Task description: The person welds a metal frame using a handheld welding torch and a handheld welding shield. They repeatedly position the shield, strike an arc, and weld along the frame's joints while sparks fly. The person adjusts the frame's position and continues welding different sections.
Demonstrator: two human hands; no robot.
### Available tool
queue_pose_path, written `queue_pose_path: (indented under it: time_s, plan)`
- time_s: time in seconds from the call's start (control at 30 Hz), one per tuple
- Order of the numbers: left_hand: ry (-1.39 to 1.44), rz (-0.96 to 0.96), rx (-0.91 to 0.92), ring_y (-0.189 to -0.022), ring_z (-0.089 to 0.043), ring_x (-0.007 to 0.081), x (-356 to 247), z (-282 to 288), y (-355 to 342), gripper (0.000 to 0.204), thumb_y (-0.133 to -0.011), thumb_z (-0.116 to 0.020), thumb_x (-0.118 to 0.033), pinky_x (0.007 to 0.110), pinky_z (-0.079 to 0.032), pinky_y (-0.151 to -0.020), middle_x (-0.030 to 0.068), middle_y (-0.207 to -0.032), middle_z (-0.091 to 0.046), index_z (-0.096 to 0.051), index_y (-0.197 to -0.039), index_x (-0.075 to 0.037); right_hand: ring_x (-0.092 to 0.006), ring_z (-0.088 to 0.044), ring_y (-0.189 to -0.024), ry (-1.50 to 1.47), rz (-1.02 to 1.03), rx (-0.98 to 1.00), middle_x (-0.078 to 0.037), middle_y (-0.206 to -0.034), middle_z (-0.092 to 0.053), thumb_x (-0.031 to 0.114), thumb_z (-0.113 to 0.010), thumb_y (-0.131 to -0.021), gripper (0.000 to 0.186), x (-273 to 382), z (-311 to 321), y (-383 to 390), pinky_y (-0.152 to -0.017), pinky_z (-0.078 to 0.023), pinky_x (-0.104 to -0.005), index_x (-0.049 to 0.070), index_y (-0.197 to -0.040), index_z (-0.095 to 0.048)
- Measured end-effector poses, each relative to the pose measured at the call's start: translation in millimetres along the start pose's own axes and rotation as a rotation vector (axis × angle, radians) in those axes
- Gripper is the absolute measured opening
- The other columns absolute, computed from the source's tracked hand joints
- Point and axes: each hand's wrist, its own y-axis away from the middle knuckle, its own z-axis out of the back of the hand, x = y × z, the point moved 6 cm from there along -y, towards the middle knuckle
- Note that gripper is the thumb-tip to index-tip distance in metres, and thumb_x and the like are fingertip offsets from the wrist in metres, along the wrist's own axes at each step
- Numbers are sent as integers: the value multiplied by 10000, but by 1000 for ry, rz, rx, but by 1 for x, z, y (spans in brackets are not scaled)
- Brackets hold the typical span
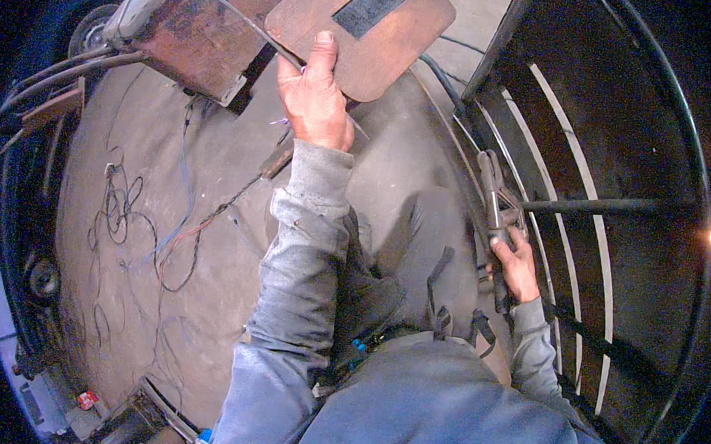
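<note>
My left hand [317, 102] is raised at the upper middle, closed on a brown hand-held welding shield [410, 58] with a dark rectangular window [369, 8]. A thin grey rod [238, 15] runs past the fingers of this hand; whether they grip it is not clear. Just below the wrist a brown cylindrical handle [278, 163] ends a twisted cable. On the right, my right hand [517, 264] is wrapped round a plier-like metal clamp [496, 190] with a dark lower grip. The clamp lies against the side of a dark metal frame, its jaw end partly hidden.
The large dark frame [638, 264] with pale slits and a crossbar [609, 206] stands along my right. A rusty metal box [200, 29] on a wheeled cart is at the upper left. Loose cables [121, 199] tangle across the concrete floor [211, 319]. A lamp glows at far right.
</note>
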Motion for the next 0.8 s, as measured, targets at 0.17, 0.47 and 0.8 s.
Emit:
queue_pose_path:
  time_s: [0.17,0.47,0.8]
  plan:
    - [-53,8,51,-992,-599,177,-20,-7,28,437,-1013,-666,-207,331,-460,-832,69,-1217,-651,-528,-1392,-40,-368,-540,-1356,316,258,-156,-279,-1414,-600,451,-729,-924,740,-37,29,-39,-1167,-375,-422,-83,-1404,-551]
    - [-204,-53,119,-721,-611,42,-44,9,81,476,-975,-731,-319,196,-369,-433,-16,-1127,-686,-568,-1365,-101,-417,-515,-1389,466,346,-234,-316,-1460,-552,495,-713,-926,807,-39,37,-54,-1179,-375,-427,-101,-1435,-521]
    - [-114,185,439,-1140,-640,187,-29,6,116,497,-967,-752,-188,349,-513,-1012,73,-1270,-680,-570,-1399,-22,-408,-572,-1311,331,347,-237,-307,-1368,-615,454,-701,-934,691,-70,34,-116,-1132,-426,-422,-70,-1368,-583]
